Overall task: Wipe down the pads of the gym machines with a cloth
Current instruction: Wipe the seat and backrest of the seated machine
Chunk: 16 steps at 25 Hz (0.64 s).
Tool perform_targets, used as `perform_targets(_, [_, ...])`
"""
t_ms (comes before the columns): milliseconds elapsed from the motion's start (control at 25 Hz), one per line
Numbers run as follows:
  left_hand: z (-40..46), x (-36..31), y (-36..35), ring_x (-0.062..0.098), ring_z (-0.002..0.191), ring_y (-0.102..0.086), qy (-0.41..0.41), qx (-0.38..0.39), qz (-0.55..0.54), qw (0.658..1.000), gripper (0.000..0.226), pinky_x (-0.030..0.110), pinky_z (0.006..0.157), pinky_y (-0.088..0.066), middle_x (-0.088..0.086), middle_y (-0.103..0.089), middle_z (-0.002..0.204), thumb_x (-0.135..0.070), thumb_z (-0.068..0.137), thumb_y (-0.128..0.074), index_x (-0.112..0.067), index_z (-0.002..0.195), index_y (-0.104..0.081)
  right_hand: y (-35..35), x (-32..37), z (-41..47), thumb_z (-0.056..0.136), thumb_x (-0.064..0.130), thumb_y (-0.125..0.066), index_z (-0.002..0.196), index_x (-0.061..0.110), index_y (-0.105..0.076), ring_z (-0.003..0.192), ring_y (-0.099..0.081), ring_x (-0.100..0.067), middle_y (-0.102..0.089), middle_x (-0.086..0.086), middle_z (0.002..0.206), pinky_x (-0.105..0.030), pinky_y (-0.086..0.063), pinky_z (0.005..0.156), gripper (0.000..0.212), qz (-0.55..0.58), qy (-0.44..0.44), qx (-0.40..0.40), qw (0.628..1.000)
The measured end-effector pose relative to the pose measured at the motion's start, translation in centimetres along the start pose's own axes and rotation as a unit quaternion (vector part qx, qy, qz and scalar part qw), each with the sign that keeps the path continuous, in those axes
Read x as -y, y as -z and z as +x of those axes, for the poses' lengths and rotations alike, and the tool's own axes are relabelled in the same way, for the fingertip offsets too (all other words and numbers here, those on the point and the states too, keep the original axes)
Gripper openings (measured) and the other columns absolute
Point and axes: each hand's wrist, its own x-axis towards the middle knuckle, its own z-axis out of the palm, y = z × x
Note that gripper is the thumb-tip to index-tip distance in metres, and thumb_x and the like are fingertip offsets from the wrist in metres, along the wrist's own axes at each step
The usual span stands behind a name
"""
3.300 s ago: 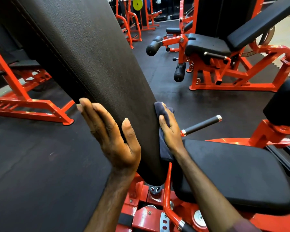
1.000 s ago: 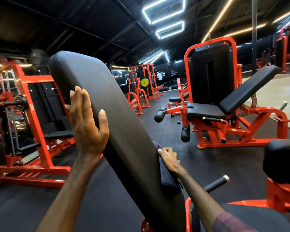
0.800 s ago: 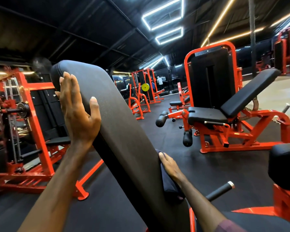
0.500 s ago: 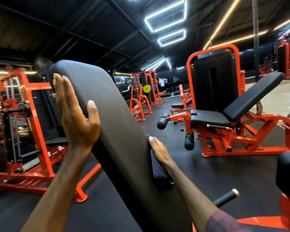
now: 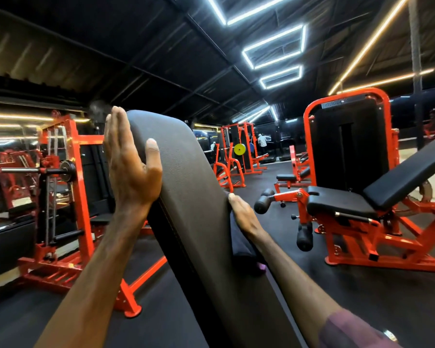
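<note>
My left hand [image 5: 129, 169] lies flat, fingers straight, against the pad's [image 5: 194, 197] left edge near its top. My right hand [image 5: 242, 214] presses the dark cloth [image 5: 239, 241] against the right edge, midway. No legible writing; the machine's [image 5: 349, 156] label is blurred.

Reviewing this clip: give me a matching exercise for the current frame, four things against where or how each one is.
Things:
1. left hand
2. cloth
3. right hand
4. yellow weight plate

Places or states:
A. pressed between a hand and the right edge of the back pad
B. far back, on an orange rack
C. flat, fingers straight, on the pad's left side near its top
D. on the pad's right edge, over the cloth

Pairs: 1-C, 2-A, 3-D, 4-B
</note>
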Motion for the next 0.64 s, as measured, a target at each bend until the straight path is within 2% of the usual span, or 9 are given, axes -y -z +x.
perform_targets(120, [0.2, 0.1, 0.0, 0.022, 0.163, -0.013, 0.001, -0.002, 0.002, 1.0, 0.073, 0.043, 0.132, -0.016, 0.01, -0.02, 0.175, -0.026, 0.104, -0.049, -0.007, 0.167, -0.019, 0.1, -1.9, -0.9, 0.095, 0.075, -0.04, 0.13, 0.039, -0.07, 0.133, -0.059, -0.017, -0.07, 0.007, 0.136, -0.047, -0.041, 0.119, 0.058, 0.012, -0.044, -0.011, 0.999])
perform_targets(200, [0.3, -0.2, -0.1, 0.022, 0.162, -0.014, 0.001, -0.001, 0.003, 1.0, 0.073, 0.044, 0.132, -0.017, 0.011, -0.021, 0.174, -0.025, 0.103, -0.049, -0.006, 0.167, -0.02, 0.7, -2.9, -2.4, 0.098, 0.072, -0.037, 0.139, 0.034, -0.067, 0.14, -0.054, -0.022, -0.066, 0.0, 0.144, -0.047, -0.038, 0.121, 0.064, -0.002, -0.088, 0.0, 0.996])
perform_targets(360, [0.0, -0.5, 0.2, 0.02, 0.162, -0.014, 0.014, 0.001, -0.01, 1.0, 0.072, 0.045, 0.132, -0.019, 0.009, -0.021, 0.174, -0.025, 0.103, -0.049, -0.008, 0.167, -0.02, -0.2, 1.8, 1.4, 0.109, 0.055, -0.036, 0.143, 0.02, -0.064, 0.144, -0.048, -0.026, -0.059, -0.008, 0.151, -0.04, -0.034, 0.12, 0.056, -0.034, -0.034, 0.005, 0.999])
perform_targets(440, [0.1, -0.5, 0.2, 0.02, 0.162, -0.014, 0.013, 0.001, -0.011, 1.0, 0.072, 0.043, 0.132, -0.018, 0.008, -0.022, 0.174, -0.025, 0.103, -0.049, -0.008, 0.167, -0.021, -1.1, 4.1, 3.0, 0.11, 0.054, -0.037, 0.145, 0.024, -0.062, 0.142, -0.049, -0.024, -0.059, -0.005, 0.151, -0.043, -0.034, 0.12, 0.053, -0.011, -0.006, -0.01, 1.0])
perform_targets(520, [0.0, -0.5, 0.3, 0.019, 0.162, -0.015, 0.01, -0.005, -0.007, 1.0, 0.072, 0.04, 0.132, -0.017, 0.009, -0.023, 0.174, -0.024, 0.102, -0.049, -0.008, 0.167, -0.022, -0.9, 3.2, 2.3, 0.107, 0.06, -0.038, 0.146, 0.025, -0.062, 0.14, -0.052, -0.023, -0.061, -0.003, 0.149, -0.045, -0.037, 0.121, 0.058, 0.019, -0.01, -0.009, 1.0])
perform_targets(640, [0.1, -0.6, 0.2, 0.018, 0.162, -0.016, 0.008, -0.007, -0.011, 1.0, 0.071, 0.032, 0.132, -0.014, 0.009, -0.024, 0.173, -0.022, 0.103, -0.05, -0.007, 0.166, -0.023, 0.5, -1.7, -0.7, 0.101, 0.069, -0.036, 0.132, 0.02, -0.071, 0.134, -0.059, -0.028, -0.068, -0.009, 0.139, -0.049, -0.042, 0.117, 0.068, -0.014, -0.094, 0.005, 0.995])
